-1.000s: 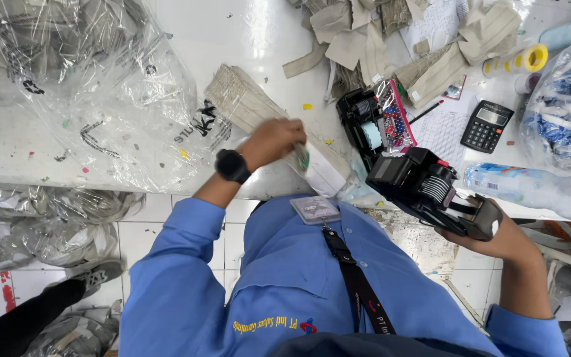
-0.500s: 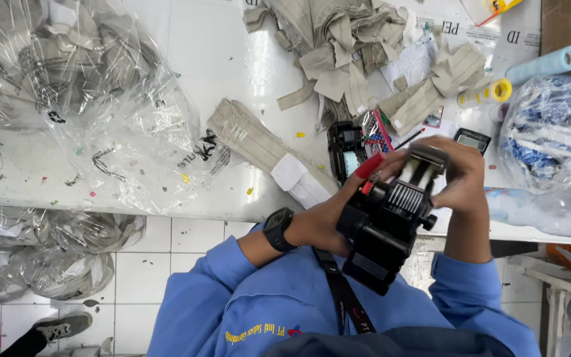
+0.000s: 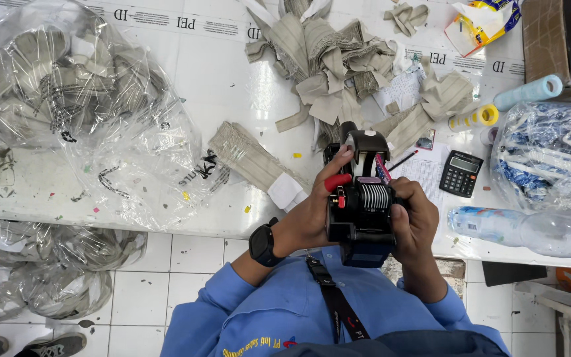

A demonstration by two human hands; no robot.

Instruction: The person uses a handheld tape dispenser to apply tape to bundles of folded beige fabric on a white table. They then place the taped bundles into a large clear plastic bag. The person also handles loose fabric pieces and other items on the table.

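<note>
We hold the black label gun (image 3: 359, 201) at center frame, left hand (image 3: 312, 211) and right hand (image 3: 414, 221) both clenched around it, steadying it above the desk (image 3: 232, 99) edge.

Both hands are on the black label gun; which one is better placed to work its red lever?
Left. The left hand has fingers lying by the red lever of the label gun. The right hand only steadies the body's far side.

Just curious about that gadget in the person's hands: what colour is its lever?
Red, on a black label gun; the lever shows clearly in the head view.
</note>
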